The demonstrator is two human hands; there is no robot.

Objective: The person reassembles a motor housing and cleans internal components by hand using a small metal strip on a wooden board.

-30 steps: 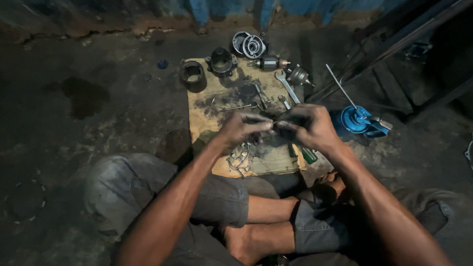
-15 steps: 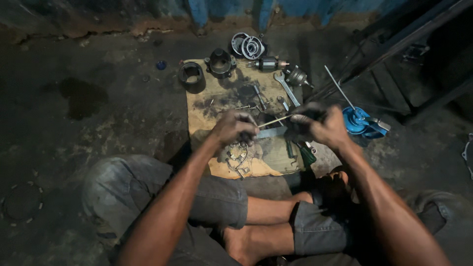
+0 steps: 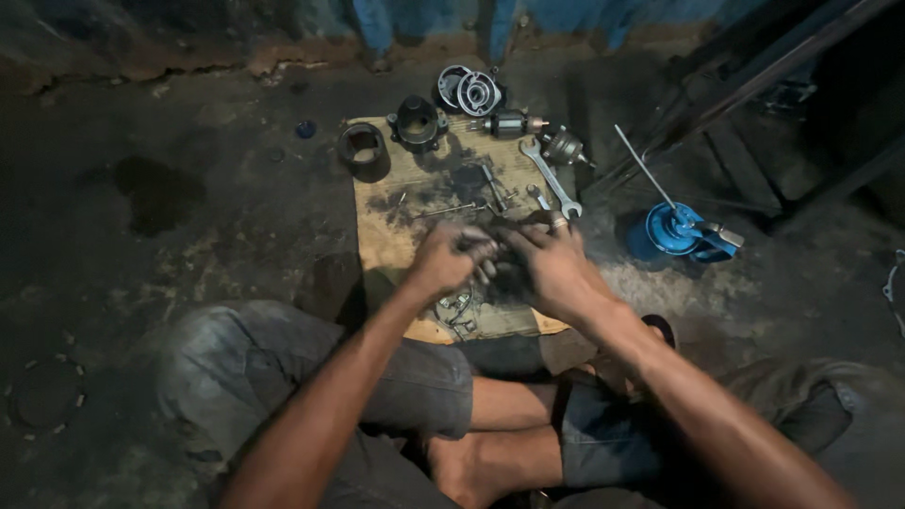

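Observation:
My left hand [image 3: 448, 259] and my right hand [image 3: 551, 269] meet over the near half of a stained wooden board [image 3: 391, 221]. Both close their fingers around a small dark metal part [image 3: 504, 256], which the fingers mostly hide. Just below the hands, a cluster of small shiny metal pieces [image 3: 457, 309] lies on the board. A thin rod [image 3: 448, 210] and a few loose bolts lie on the board just beyond the hands.
At the board's far end lie a dark ring housing [image 3: 363, 151], a black casing [image 3: 418, 123], a round end cover [image 3: 471, 92], a motor armature [image 3: 509, 123] and a wrench [image 3: 551, 179]. A blue oil can [image 3: 679, 231] stands at the right, before a metal frame [image 3: 754, 85]. My crossed legs are below.
Half a second ago my hands were spread a little apart with a thin rod between them. Now they are drawn together around the dark part.

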